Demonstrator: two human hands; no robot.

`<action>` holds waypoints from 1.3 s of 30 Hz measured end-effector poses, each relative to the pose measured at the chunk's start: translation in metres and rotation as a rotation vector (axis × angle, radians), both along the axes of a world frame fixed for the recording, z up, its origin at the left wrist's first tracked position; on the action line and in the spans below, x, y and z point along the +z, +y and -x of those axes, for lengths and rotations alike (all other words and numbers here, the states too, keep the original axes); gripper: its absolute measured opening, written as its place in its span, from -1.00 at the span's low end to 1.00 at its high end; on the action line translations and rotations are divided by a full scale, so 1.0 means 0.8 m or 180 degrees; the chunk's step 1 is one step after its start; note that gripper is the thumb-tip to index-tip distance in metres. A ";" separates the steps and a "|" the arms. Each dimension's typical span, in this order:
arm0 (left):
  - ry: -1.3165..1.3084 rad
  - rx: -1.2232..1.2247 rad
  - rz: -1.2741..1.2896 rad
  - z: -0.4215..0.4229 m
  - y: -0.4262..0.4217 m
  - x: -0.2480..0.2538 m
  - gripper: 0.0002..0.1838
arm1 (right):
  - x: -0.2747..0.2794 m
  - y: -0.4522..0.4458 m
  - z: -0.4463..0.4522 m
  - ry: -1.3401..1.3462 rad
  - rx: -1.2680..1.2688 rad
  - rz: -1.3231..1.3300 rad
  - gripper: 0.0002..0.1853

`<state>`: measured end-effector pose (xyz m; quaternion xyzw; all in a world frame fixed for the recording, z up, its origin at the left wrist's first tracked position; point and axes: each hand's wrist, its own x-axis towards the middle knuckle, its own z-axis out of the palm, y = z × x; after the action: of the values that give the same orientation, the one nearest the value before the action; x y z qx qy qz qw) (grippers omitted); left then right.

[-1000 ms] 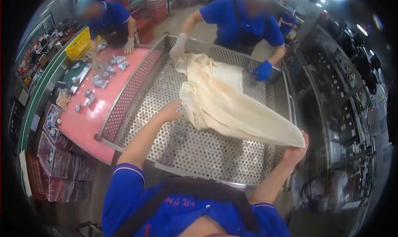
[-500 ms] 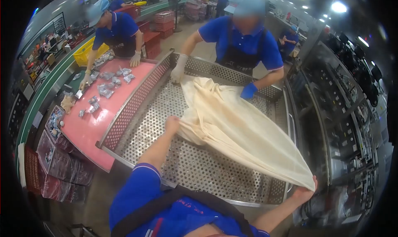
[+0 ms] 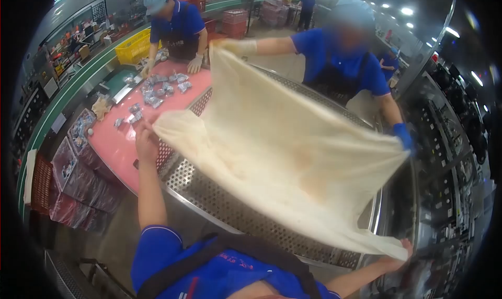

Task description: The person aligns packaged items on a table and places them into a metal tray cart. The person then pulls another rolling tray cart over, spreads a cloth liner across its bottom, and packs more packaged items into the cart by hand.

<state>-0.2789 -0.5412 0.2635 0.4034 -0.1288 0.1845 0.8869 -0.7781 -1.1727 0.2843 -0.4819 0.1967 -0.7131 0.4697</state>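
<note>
A large cream cloth point(image 3: 282, 137) with faint brownish stains is stretched in the air above a perforated metal tray point(image 3: 225, 194). My left hand point(image 3: 147, 142) is closed on its near left corner, beside the pink work surface. At the near right corner, my right hand point(image 3: 401, 254) grips the cloth, its fingers partly covered by the fabric. Across the tray a co-worker holds the far corners, with a pale-gloved hand point(image 3: 238, 47) on the left and a blue-gloved hand point(image 3: 402, 137) on the right. Most of the tray floor is hidden under the cloth.
On the left, a pink surface point(image 3: 112, 147) bears several small silvery packets point(image 3: 152, 99), where another co-worker point(image 3: 178, 29) stands. A yellow crate point(image 3: 133, 45) sits behind it. Wrapped crates point(image 3: 78, 178) are stacked at lower left. Dark racks point(image 3: 444, 158) line the right side.
The bunched cloth has been lifted and spread wide. My left hand has moved out to the left and the co-worker's hands have moved apart and up. My right hand is slightly lower.
</note>
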 end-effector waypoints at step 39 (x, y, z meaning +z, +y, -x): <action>0.0210 -0.1720 -0.7746 -0.038 0.119 -0.169 -0.72 | -0.213 0.042 -0.046 0.8027 0.3980 0.1673 -0.64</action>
<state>-0.2484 -0.4458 0.1285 0.9271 -0.2724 -0.2528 -0.0498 -0.7413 -1.1388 0.1141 -0.8592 0.0989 0.4887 0.1143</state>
